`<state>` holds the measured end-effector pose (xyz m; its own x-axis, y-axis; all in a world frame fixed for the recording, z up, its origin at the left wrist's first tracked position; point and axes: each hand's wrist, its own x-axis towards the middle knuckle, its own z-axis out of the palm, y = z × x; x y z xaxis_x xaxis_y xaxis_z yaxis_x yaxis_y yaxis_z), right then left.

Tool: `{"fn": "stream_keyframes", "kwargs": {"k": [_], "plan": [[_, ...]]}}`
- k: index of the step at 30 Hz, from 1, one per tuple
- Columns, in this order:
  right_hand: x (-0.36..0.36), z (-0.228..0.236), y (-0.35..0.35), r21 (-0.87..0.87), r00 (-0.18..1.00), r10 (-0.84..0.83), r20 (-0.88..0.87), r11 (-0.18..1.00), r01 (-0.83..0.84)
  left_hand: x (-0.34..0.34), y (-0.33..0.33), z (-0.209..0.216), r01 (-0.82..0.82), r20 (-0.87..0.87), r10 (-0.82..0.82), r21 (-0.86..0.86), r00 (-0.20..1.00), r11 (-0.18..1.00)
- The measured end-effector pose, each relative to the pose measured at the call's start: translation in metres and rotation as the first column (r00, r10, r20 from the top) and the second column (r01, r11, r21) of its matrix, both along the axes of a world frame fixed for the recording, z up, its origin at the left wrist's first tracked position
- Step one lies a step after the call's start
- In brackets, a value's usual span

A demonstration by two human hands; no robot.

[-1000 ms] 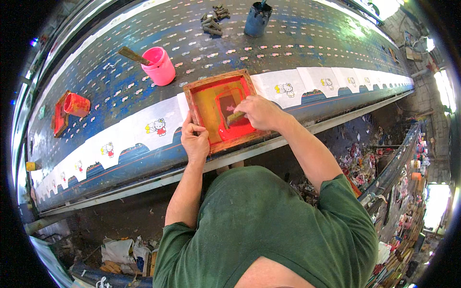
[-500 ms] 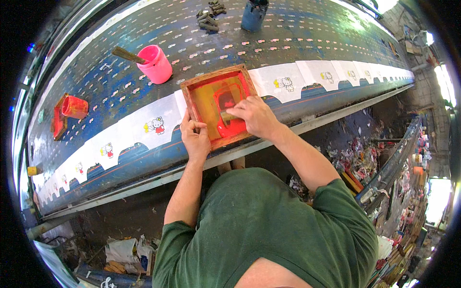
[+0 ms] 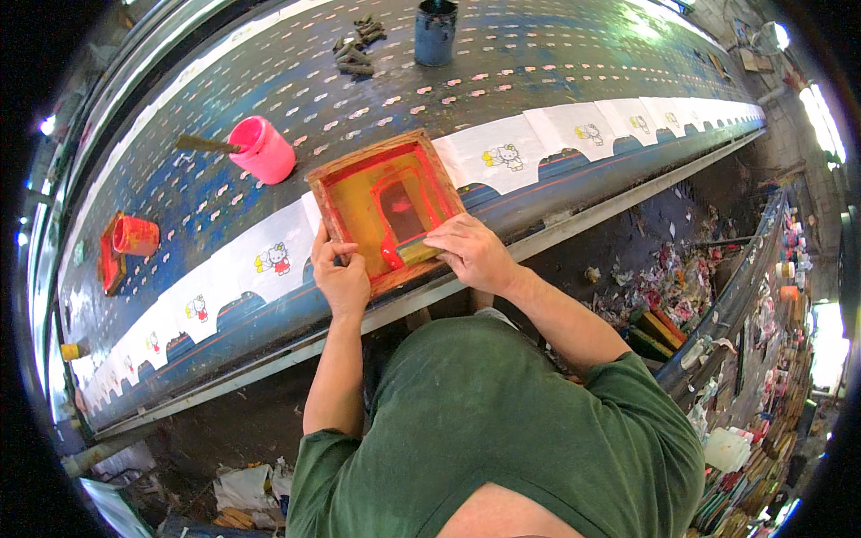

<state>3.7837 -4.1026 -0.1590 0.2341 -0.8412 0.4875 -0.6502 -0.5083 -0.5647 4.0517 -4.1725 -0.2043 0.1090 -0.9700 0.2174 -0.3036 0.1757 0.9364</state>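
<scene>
A wooden screen-printing frame [image 3: 366,153] lies on white cloth pieces along the near edge of a long table. Red ink coats parts of its yellow mesh, around a darker see-through window. My left hand [image 3: 342,278] grips the frame's near left side, fingers curled on the rim. Inside the frame, close to its near side, my right hand [image 3: 475,255] pinches a small squeegee [image 3: 414,253] that rests on the red ink. Printed cloth pieces [image 3: 276,261] with a cartoon cat in red clothes run off to the left. Those on the right [image 3: 504,154] show the cat without the red.
A pink pot [image 3: 262,152] with a brush in it stands beyond the frame. Farther back are a dark blue can [image 3: 436,36] and a pile of dark rolls [image 3: 357,54]. A red-stained cup [image 3: 136,236] sits far left. Scraps litter the floor at right.
My right hand has drawn the squeegee toward the frame's near side, baring more of the dark window. My left hand still holds the frame. The whole view has shifted slightly.
</scene>
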Motion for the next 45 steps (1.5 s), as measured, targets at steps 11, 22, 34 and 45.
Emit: {"fn": "stream_keyframes", "kwargs": {"k": [11,22,34,45], "plan": [[-0.133,-0.011,0.019,-0.027,0.989,-0.074,0.127,0.997,0.078,-0.137,0.009,0.000,-0.013,0.001,0.014,-0.106,1.000,0.994],[-0.248,-0.022,0.027,-0.052,0.990,-0.040,0.137,0.997,0.048,-0.244,0.006,-0.038,0.049,-0.248,-0.047,0.006,0.968,0.999],[-0.250,-0.016,0.019,-0.064,0.984,-0.018,0.178,0.998,0.030,-0.245,0.002,-0.047,0.052,-0.326,-0.044,0.016,0.944,0.999],[-0.238,0.011,0.020,-0.015,0.992,-0.080,-0.100,0.997,0.079,-0.248,0.007,-0.031,0.036,-0.132,-0.023,0.097,0.991,0.995]]}}
